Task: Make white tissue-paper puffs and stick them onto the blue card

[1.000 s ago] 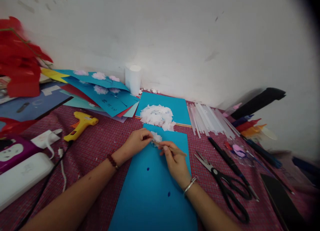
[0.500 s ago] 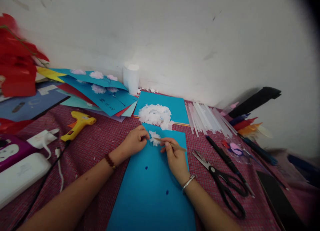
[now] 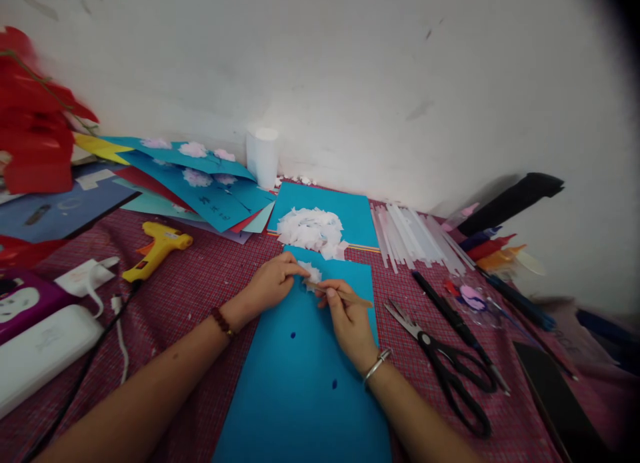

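Note:
A sheet of blue card (image 3: pixel 305 389) lies on the cloth, with two dark blue dots on it. Near its top sits a small ruffled clump of white paper pieces (image 3: pixel 314 272). My left hand (image 3: pixel 274 280) rests at the card's left edge, its index finger stretched out to the clump and the others curled. Between thumb and fingers, my right hand (image 3: pixel 346 316) grips a thin wooden stick (image 3: pixel 355 298), whose tip meets the lower edge of the clump. Just beyond, a heap of white paper squares (image 3: pixel 311 231) lies on another blue card (image 3: pixel 325 200).
A yellow glue gun (image 3: pixel 156 251) and a white power strip (image 3: pixel 47 356) lie on the left. To the right are black-handled scissors (image 3: pixel 445 366), a black pen-like tool (image 3: pixel 450 316) and translucent sticks (image 3: pixel 415 236). Flower-decorated cards (image 3: pixel 200 189) and a white roll (image 3: pixel 264 157) stand behind.
My left index finger has stretched out to the right onto the white paper clump. The stick's tip has moved slightly down and left to the clump's lower edge.

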### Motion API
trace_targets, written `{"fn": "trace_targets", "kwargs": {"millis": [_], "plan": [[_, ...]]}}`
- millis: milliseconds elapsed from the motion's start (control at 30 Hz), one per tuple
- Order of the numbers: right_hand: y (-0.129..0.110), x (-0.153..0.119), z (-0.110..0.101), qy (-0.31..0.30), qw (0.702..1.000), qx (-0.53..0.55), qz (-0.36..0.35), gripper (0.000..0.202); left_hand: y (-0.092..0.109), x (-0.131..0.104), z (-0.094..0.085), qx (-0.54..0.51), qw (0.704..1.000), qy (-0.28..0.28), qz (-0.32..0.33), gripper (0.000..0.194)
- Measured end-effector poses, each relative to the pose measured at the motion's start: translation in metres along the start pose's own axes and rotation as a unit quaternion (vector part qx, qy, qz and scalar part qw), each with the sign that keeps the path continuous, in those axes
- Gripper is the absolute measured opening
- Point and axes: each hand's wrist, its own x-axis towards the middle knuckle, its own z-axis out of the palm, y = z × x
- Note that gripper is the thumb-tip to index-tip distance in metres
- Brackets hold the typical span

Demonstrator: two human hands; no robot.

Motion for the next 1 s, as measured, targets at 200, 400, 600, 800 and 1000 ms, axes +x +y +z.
{"fn": "trace_targets", "kwargs": {"millis": [200, 400, 600, 800, 1000], "plan": [[0.002, 0.003, -0.001, 0.034, 0.999, -0.032, 0.006, 0.027, -0.001, -0.001, 0.000, 0.006, 1.000, 0.011, -0.026, 0.039], [0.005, 0.007, -0.003, 0.056, 0.997, 0.031, 0.034, 0.027, -0.002, -0.002, 0.002, -0.014, 0.998, 0.032, -0.054, 0.019], [0.015, 0.013, -0.006, 0.078, 0.981, 0.142, 0.102, 0.028, -0.001, -0.002, 0.000, -0.025, 0.999, 0.012, -0.027, 0.016], [0.012, 0.013, -0.006, 0.096, 0.965, 0.213, 0.118, 0.027, -0.004, -0.004, 0.001, -0.041, 0.999, 0.005, -0.010, 0.027], [0.007, 0.011, -0.004, 0.056, 0.991, 0.102, 0.067, 0.029, -0.003, -0.002, -0.001, -0.031, 0.999, -0.009, -0.015, 0.032]]}}
